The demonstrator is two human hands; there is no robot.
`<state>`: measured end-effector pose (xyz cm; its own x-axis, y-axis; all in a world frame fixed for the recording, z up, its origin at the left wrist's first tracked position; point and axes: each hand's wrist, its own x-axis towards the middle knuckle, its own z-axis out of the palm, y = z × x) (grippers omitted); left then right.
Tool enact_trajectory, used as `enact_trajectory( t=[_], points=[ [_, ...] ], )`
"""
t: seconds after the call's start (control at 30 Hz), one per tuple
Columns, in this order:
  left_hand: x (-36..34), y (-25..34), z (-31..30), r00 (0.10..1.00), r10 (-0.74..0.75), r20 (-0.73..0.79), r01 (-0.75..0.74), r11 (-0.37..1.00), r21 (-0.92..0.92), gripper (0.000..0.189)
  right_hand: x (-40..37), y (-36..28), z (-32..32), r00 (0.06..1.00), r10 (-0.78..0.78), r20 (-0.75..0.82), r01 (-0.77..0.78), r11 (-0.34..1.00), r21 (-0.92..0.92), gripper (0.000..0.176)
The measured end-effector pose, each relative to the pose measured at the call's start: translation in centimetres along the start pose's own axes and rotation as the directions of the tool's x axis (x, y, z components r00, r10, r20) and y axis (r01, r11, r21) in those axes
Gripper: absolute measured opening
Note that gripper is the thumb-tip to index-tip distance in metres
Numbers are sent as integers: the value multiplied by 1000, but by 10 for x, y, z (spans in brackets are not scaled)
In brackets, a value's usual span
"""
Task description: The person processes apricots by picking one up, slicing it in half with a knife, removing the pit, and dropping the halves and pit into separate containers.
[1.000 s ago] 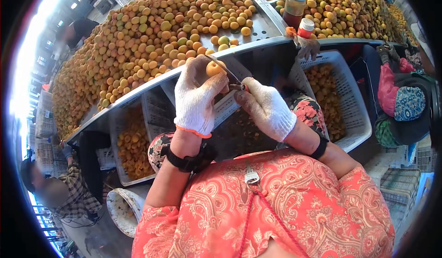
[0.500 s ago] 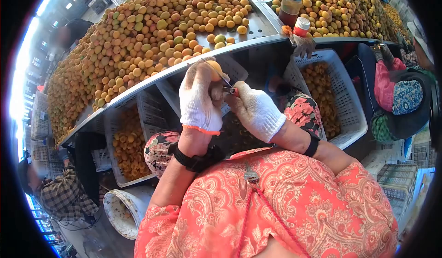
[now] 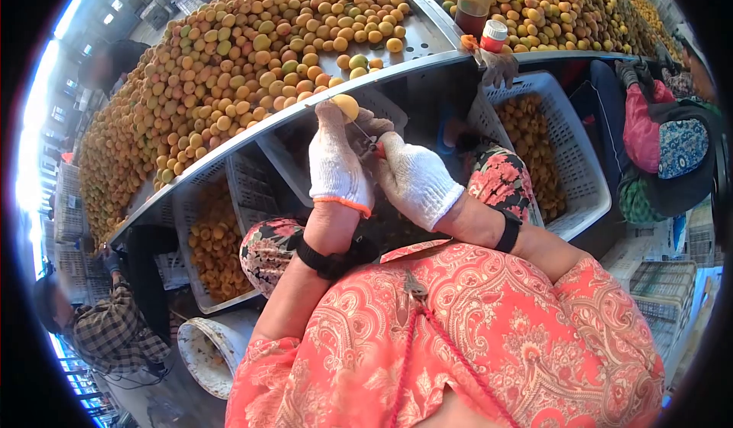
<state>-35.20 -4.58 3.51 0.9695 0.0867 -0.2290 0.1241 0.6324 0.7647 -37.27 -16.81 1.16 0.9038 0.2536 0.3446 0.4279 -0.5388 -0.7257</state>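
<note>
My left hand (image 3: 336, 161), in a white knit glove with an orange cuff, holds a yellow-orange apricot (image 3: 346, 107) between thumb and fingers, just below the metal table's edge. Close beside it on the right, my right hand (image 3: 420, 180), gloved in white too, is closed around a small knife (image 3: 379, 151) with a bit of red at its handle. The thin blade points up and left toward the fruit. Soiled glove fingers partly hide the handle. Both hands are above my lap, in front of the heaped apricots (image 3: 229, 69).
A metal table rim (image 3: 282, 116) curves across ahead. Crates of split apricots stand below it, one at left (image 3: 200, 294) and one at right (image 3: 584, 176). A bottle (image 3: 473, 4), a red jar (image 3: 494, 37) and a glove (image 3: 498, 69) sit at the rim. A white bucket (image 3: 233, 336) stands lower left. Co-workers sit on both sides.
The blade has come away from across the apricot and shows lower, between the hands. My left hand has shifted slightly right, and the fruit sits higher in its fingers.
</note>
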Motion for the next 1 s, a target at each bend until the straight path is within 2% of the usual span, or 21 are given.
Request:
enact_trajectory(
  t=[0.07,0.1,0.13,0.2,0.23,0.27,0.33,0.37,0.5,0.6,0.67,0.7,0.77,0.8,0.83,0.87,0.9,0.93,1.0],
  points=[
    [1,6,-6,989,126,80,-140,972,187,51,2,-7,-8,1000,23,-10,-22,999,47,22],
    [9,8,-16,978,111,178,-157,949,272,48,3,-11,-12,999,45,-18,-43,995,94,21],
    [13,7,-20,976,115,184,-163,948,273,48,4,-11,-14,999,40,-25,-38,995,93,21],
    [17,7,-24,927,313,207,-372,838,399,42,2,-10,-16,999,26,-21,-22,984,174,21],
    [14,10,-22,924,332,188,-382,810,445,35,2,-8,-14,1000,23,-21,-19,985,174,21],
    [13,10,-24,923,335,188,-384,810,444,35,1,-6,-11,999,15,-29,-9,984,180,21],
    [14,13,-29,888,334,315,-457,709,537,32,1,-6,-10,999,2,-37,5,983,183,20],
    [17,15,-29,856,380,350,-516,647,561,28,1,-7,-12,1000,0,-23,4,986,166,20],
    [17,23,-28,872,365,326,-489,624,610,14,-1,-8,-13,1000,11,5,-11,985,172,19],
    [13,29,-22,818,424,390,-574,550,607,14,1,-13,-19,997,51,61,-64,970,235,20],
    [6,39,-16,730,463,503,-669,334,664,19,1,-15,-22,995,69,66,-85,957,279,20],
    [7,38,-19,729,467,501,-670,333,664,19,1,-16,-22,994,83,75,-103,941,323,20],
    [10,34,-25,809,423,408,-584,498,641,11,2,-16,-20,995,71,67,-88,946,313,20],
    [8,30,-22,807,425,410,-587,495,641,11,2,-16,-20,996,67,54,-80,950,303,19],
    [5,23,-15,852,419,312,-519,752,407,8,2,-17,-21,997,65,49,-77,949,304,19],
    [3,19,-12,900,373,227,-404,908,109,10,2,-18,-22,995,76,66,-92,954,285,19],
    [4,19,-16,917,317,243,-352,929,114,28,2,-18,-22,993,88,83,-107,958,264,18],
    [5,17,-18,916,318,246,-353,929,114,28,2,-16,-21,993,87,80,-105,959,265,18],
    [6,8,-16,951,211,227,-191,976,-105,37,1,-7,-11,996,64,61,-74,981,178,20]
  ],
)
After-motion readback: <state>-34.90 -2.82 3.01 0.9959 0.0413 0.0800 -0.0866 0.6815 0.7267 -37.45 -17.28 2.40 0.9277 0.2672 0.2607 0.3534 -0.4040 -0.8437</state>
